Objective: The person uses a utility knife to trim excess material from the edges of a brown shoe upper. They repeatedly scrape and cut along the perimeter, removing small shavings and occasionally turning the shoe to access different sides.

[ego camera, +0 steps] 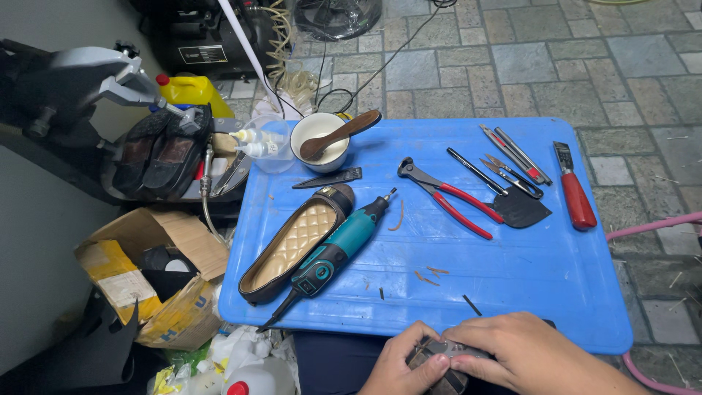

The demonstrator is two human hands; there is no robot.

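At the bottom edge of the view you hold a small dark shoe part in both hands, just in front of the near edge of the blue desk. What kind of part it is, I cannot tell, because your fingers cover most of it. Your left hand grips it from the left side, with the thumb pressed on its top. Your right hand is closed over it from the right and above.

On the desk, to the upper left of your hands, a teal rotary tool lies slanted. Touching it on its left side lies a black shoe with a quilted beige insole. A few brown scraps lie near the middle of the desk. Further away, red-handled pincers lie beside a black scraper. Behind them are small scissors and two cutters, and at the right edge is a red-handled knife. At the far left corner stands a white cup with a wooden spoon resting in it.

Left of the desk, on the floor, there is an open cardboard box.
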